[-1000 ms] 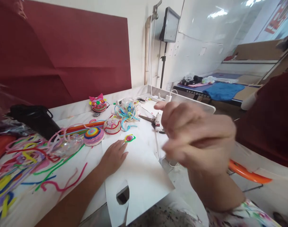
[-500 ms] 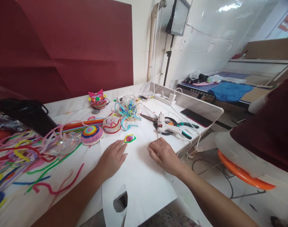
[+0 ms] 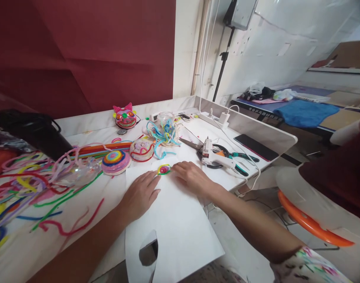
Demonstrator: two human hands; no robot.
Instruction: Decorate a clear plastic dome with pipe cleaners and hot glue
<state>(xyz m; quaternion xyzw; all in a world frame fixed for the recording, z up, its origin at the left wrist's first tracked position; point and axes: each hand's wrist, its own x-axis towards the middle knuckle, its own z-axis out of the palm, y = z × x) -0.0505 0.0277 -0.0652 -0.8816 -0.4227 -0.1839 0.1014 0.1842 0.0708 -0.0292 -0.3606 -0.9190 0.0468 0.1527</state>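
Note:
A small eye-shaped piece of coiled pipe cleaners [image 3: 164, 169], yellow, green and pink, lies on a sheet of white paper [image 3: 180, 228]. At its left end, the fingertips of my left hand [image 3: 141, 193] touch it; the fingers lie stretched over the paper and the thumb is apart. My right hand [image 3: 193, 177] reaches its right end with bent fingers that seem to pinch the tip, though the thumb is hidden. Left of the piece stand a dome covered in coiled pipe cleaners [image 3: 116, 162] and a dome with a red outline [image 3: 141, 150].
A white glue gun [image 3: 213, 155] lies on scissors [image 3: 191, 144] and green-handled pliers [image 3: 241, 169]. Loose pipe cleaners [image 3: 23, 184] cover the left side. A pink cat-eared mask [image 3: 125, 116] stands at the back. An orange-rimmed stool [image 3: 312, 224] is beyond the table's right edge.
My right hand has moved left and forward, from a loose fist on the paper to the right end of the eye-shaped piece. My left hand stays at its left end. The view has shifted slightly.

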